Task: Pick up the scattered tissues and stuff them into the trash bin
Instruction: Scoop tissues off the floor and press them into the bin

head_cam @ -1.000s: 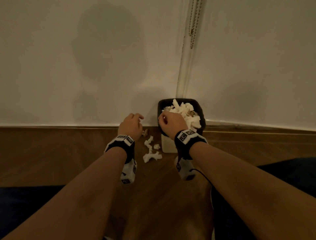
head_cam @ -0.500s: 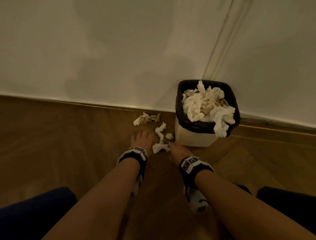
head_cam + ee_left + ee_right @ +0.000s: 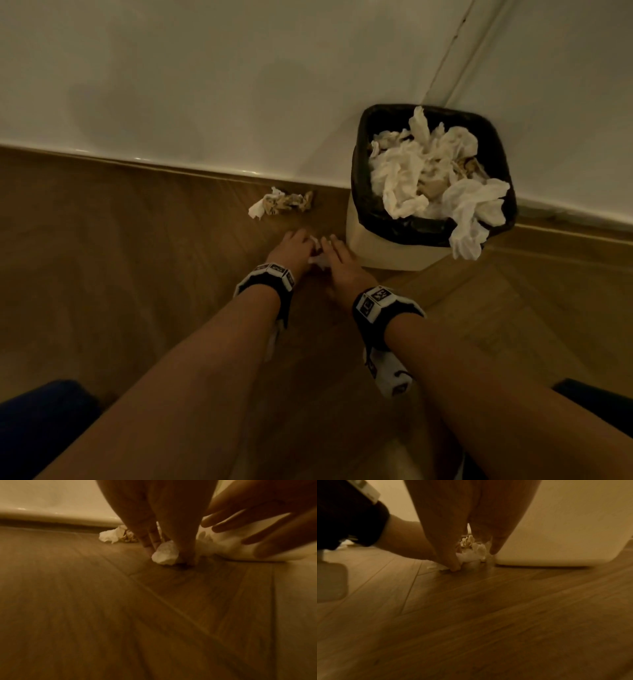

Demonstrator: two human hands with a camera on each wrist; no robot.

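A trash bin point(image 3: 376, 246) with a black liner stands against the wall, heaped with white tissues point(image 3: 411, 174); one hangs over its front rim. On the floor to its left, my two hands meet around loose white tissue point(image 3: 317, 255). My left hand point(image 3: 301, 245) pinches a small white wad point(image 3: 165, 555) between thumb and fingers. My right hand point(image 3: 330, 245) lies with straight, spread fingers point(image 3: 257, 534) over more tissue point(image 3: 223, 545), its thumb tip on the floor beside the tissue point(image 3: 471, 554). A brown-stained tissue point(image 3: 281, 205) lies farther back by the skirting.
The floor is wooden planks point(image 3: 137, 274), meeting a white wall point(image 3: 205, 85) at a skirting line. The bin's side point(image 3: 556, 534) stands just right of my right hand. My knees in dark blue point(image 3: 41, 418) show at the bottom corners.
A second ago both hands were up at the bin's rim. They dropped to the floor and have now closed together on the white tissues left of the bin.
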